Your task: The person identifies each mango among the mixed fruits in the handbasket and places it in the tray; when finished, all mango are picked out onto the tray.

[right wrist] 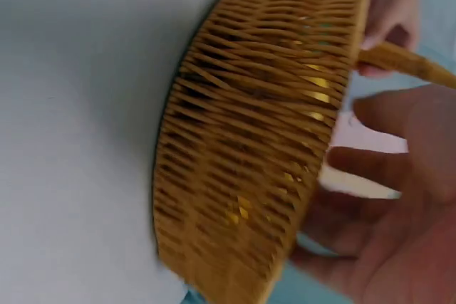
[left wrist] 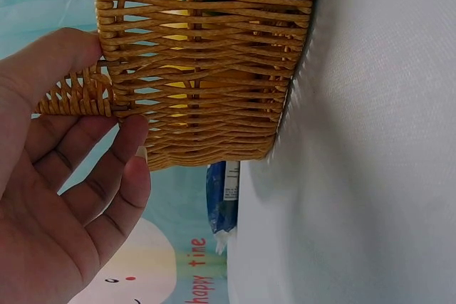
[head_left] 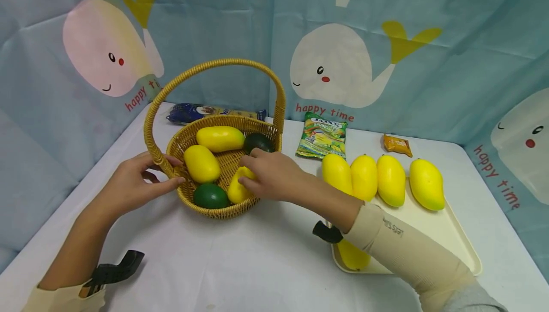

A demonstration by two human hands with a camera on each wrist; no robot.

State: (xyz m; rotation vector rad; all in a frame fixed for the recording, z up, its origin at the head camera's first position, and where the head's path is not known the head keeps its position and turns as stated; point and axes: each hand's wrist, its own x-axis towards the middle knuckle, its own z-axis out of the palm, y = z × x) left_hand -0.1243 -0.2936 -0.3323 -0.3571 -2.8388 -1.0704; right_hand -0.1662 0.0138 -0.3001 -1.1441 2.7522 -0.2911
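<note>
A wicker basket with a tall arched handle stands on the white table. My left hand grips its rim at the handle's left base, thumb outside, also seen in the left wrist view. Inside lie yellow mangoes, one at the back and one at the left, and dark green fruits at the front and back right. My right hand reaches over the right rim above another yellow mango, partly covering it. In the right wrist view its fingers are spread and loosely bent, with gaps between them.
A cream tray at the right bears several mangoes, one partly under my right forearm. Behind stand a green candy bag, a small orange packet and a blue package. A whale-print curtain encloses the table.
</note>
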